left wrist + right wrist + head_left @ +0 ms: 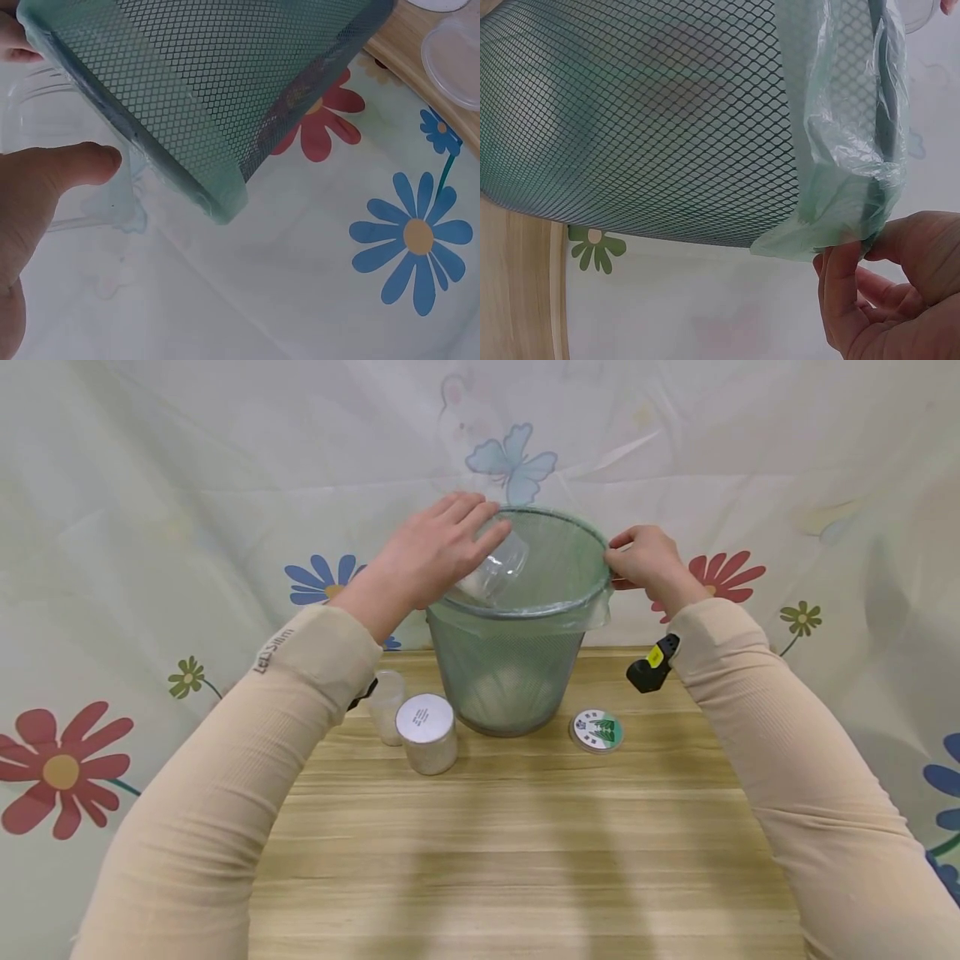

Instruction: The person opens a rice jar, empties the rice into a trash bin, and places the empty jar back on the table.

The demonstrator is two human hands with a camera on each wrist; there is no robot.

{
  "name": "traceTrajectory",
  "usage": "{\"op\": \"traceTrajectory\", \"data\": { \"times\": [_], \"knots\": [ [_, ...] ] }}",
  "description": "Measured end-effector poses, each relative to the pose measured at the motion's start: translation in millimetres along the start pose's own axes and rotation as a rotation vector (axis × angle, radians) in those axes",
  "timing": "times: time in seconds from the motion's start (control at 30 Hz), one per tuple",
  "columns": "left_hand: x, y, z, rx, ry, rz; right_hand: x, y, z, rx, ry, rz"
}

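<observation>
A dark mesh wastebasket stands upright at the back of the table, lined with a thin green plastic bag folded over its rim. My left hand grips a clear plastic jar, tilted at the left side of the basket's mouth. Something whitish shows in the jar, too unclear to name. Its lower part is partly behind the rim and hand. On the opposite side, my right hand pinches the bag's edge at the rim between thumb and fingers, as the right wrist view also shows.
Left of the basket stand a white-lidded jar and, just behind it, a clear container. A round lid with green print lies to the right on the wooden table. A flowered cloth hangs behind.
</observation>
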State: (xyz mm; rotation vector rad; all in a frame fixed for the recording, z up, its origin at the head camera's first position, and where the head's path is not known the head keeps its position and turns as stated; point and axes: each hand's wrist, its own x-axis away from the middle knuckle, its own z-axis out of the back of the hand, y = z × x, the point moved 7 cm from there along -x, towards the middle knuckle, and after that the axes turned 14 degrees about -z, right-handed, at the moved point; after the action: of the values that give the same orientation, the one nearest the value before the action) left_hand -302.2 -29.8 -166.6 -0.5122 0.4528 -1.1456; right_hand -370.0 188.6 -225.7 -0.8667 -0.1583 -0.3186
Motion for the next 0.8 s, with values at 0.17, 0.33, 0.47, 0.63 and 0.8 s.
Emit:
{"op": "traceTrajectory", "data": {
  "times": [0.17, 0.33, 0.47, 0.63, 0.8],
  "knots": [
    [-1.5, 2.1, -1.2, -0.049, -0.072, -0.029, 0.0, -0.5, -0.2, 0.020, 0.006, 0.010],
    [-4.8, 4.9, -3.7, -0.140, -0.121, -0.069, -1.0, 0.0, -0.4, 0.026, 0.008, 0.013],
    [-5.7, 7.6, -5.6, -0.205, -0.129, -0.095, -1.3, 0.2, -0.7, 0.024, 0.009, 0.012],
    [-5.6, 10.1, -7.3, -0.253, -0.113, -0.120, -1.3, 0.4, -1.0, 0.021, 0.011, 0.011],
    [-6.2, 10.8, -7.7, -0.293, -0.110, -0.134, -1.5, 0.2, -0.4, 0.034, 0.017, 0.020]
  ]
}}
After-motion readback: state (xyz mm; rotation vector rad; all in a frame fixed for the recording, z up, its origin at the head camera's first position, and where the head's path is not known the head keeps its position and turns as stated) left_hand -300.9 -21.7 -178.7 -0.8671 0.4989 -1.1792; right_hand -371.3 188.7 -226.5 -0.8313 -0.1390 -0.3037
